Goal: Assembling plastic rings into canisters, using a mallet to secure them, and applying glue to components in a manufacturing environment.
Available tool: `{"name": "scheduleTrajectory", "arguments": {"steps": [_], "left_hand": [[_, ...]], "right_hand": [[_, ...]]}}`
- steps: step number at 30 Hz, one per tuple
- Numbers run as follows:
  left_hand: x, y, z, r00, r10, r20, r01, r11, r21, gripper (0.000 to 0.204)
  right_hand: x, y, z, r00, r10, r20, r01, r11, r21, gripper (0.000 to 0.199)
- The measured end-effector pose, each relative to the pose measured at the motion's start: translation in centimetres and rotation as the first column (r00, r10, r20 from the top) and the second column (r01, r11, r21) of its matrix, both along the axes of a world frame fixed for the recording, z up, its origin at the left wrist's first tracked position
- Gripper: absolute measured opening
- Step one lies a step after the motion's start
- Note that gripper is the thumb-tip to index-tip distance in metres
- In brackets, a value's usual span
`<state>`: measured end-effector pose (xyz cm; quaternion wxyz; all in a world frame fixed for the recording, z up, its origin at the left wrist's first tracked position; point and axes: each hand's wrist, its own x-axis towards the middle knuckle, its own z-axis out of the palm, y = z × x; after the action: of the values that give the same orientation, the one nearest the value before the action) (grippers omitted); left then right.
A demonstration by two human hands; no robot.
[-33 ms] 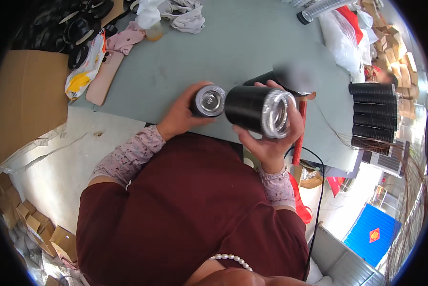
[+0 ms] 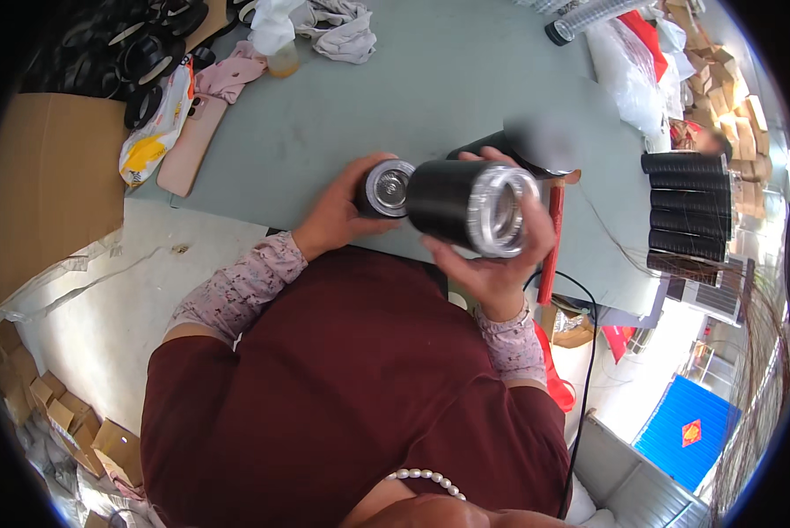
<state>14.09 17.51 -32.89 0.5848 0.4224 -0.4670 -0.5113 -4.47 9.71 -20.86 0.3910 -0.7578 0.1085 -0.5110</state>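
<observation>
The grey-green bench [image 2: 430,97] carries nothing under the black metal cylinder with silver rim [image 2: 465,207]. The right hand [image 2: 500,264] clasps it above the bench edge; a slack grip risks dropping it. Left of the cylinder, the left hand [image 2: 338,216] wraps the smaller black silver-faced cap [image 2: 386,187]; tilting risks misalignment.

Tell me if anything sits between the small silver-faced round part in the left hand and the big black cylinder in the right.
Nothing visible does. The left hand holds the small round part right beside the black cylinder gripped by the right hand; their sides nearly touch above the grey table.
</observation>
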Motion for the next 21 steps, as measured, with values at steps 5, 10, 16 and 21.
{"name": "scheduleTrajectory", "arguments": {"steps": [5, 10, 16, 21], "left_hand": [[0.2, -0.9, -0.6, 0.999, -0.03, 0.039, 0.03, 0.999, 0.016, 0.098], [2.1, -0.1, 3.3, 0.941, 0.029, 0.336, 0.005, 0.995, -0.1, 0.129], [2.5, -1.2, 11.8, 0.928, 0.135, 0.349, -0.024, 0.952, -0.305, 0.137], [-0.2, -2.5, 10.4, 0.972, 0.09, 0.216, -0.04, 0.974, -0.225, 0.105]], "right_hand": [[0.9, -0.4, -0.4, 0.895, 0.008, -0.446, -0.03, 0.999, -0.041, 0.088], [-2.4, 0.2, 2.5, 0.91, -0.104, -0.401, 0.071, 0.993, -0.097, 0.092], [-15.6, -8.2, -5.4, 0.257, -0.849, -0.461, 0.767, 0.47, -0.437, 0.045], [-19.3, -11.0, -11.2, 0.112, -0.765, -0.634, 0.778, 0.464, -0.423, 0.052]]}}
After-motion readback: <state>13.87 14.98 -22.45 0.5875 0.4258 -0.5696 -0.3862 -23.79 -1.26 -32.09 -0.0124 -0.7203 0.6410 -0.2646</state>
